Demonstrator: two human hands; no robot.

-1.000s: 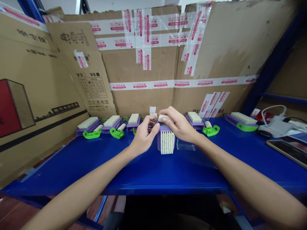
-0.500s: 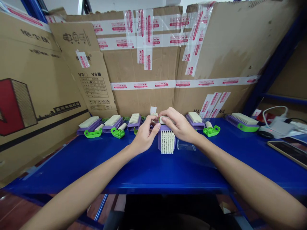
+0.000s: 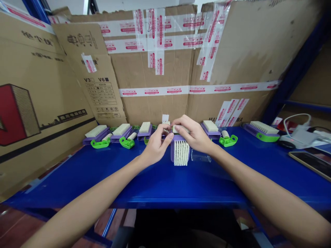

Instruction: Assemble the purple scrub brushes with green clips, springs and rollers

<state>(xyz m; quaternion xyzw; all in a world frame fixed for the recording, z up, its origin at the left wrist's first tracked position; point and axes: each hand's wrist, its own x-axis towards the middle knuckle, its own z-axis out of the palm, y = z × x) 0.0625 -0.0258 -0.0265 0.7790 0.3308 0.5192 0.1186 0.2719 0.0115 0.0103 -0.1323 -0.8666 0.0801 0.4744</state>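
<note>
A purple brush (image 3: 181, 153) with cream bristles is held upright at the middle of the blue table, its bristles facing me. My right hand (image 3: 192, 134) is closed over its top, where a piece with a cream surface and a green edge (image 3: 177, 129) shows under the fingers. From the left, my left hand (image 3: 157, 144) is closed at the brush's upper left corner, thumb and fingers bent together against it. Both hands partly hide the top piece. Just right of the brush, a clear plastic piece (image 3: 201, 156) lies on the table.
Along the back stand several purple brushes, among them one at far left (image 3: 96, 133) and one at far right (image 3: 262, 131). Green handles with cream rollers (image 3: 228, 139) lie beside some. Cardboard (image 3: 155, 103) walls the back. A phone (image 3: 311, 163) and a white charger (image 3: 300, 136) sit at right.
The brush has shifted very slightly to the right under my hands. Both hands keep nearly the same pose and hold.
</note>
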